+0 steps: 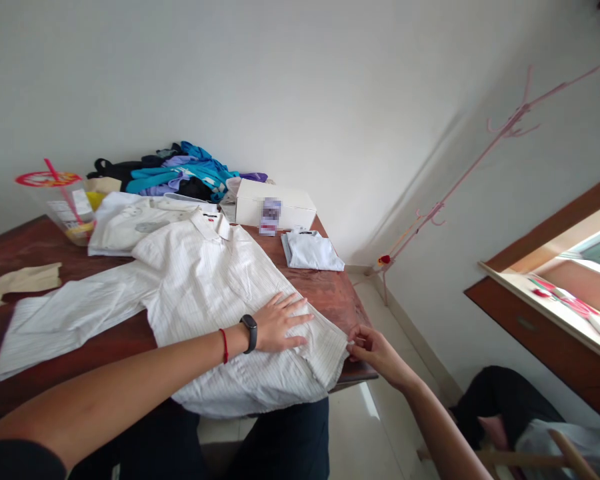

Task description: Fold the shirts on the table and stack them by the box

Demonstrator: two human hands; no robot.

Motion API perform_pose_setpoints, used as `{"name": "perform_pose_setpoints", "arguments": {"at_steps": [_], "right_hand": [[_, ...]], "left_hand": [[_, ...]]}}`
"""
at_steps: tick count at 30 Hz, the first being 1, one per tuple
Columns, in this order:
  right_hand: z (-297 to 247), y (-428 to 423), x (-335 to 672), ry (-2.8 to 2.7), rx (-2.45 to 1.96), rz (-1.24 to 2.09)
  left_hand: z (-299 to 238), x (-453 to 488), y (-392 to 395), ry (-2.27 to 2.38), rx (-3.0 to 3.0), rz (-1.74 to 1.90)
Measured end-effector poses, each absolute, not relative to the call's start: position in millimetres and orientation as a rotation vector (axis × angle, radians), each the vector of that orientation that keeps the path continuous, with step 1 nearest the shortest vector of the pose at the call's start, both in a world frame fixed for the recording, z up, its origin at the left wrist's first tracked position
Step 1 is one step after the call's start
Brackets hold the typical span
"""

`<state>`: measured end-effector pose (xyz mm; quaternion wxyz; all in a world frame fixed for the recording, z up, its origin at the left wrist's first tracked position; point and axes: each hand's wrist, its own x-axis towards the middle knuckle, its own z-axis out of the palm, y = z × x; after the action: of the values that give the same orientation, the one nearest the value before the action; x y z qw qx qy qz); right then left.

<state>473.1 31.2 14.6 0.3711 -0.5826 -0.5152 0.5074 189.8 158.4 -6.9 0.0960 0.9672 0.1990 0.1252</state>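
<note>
A white striped shirt (pixel 205 287) lies spread on the dark wooden table (pixel 330 293), its collar toward the wall and one sleeve stretched out to the left. My left hand (pixel 280 323) rests flat on the shirt's lower part with its fingers spread; the wrist wears a black band and a red string. My right hand (pixel 367 347) pinches the shirt's edge at the table's right corner, where the cloth hangs over the side.
A folded light-blue shirt (pixel 313 252) and a white box (pixel 275 207) sit beyond. Another white shirt (pixel 130 223), a pile of coloured clothes (pixel 180 173), a plastic cup with a red straw (pixel 65 200) and a beige cloth (pixel 20 280) lie left. A pink rack (pixel 460 180) leans against the wall.
</note>
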Motion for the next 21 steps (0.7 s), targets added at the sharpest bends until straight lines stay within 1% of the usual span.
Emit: {"name": "perform_pose_setpoints", "arguments": {"at_steps": [4,13,16,21], "right_hand": [[14.1,32.8,480.5,-1.458,-1.56,1.245],[12.3,27.2,485.9,-1.681,-1.756,0.871],[5.8,25.4,487.4,-1.634,-1.702,0.831],[-9.3,20.0,489.3,-1.43,-1.615,0.866]], "left_hand": [[-6.5,190.4,157.9,0.599,2.844,0.356],[0.4,190.0,154.3,0.611,2.813,0.353],[2.6,189.7,153.3,0.612,2.79,0.377],[2.7,191.0,152.7,0.637,2.758,0.379]]}}
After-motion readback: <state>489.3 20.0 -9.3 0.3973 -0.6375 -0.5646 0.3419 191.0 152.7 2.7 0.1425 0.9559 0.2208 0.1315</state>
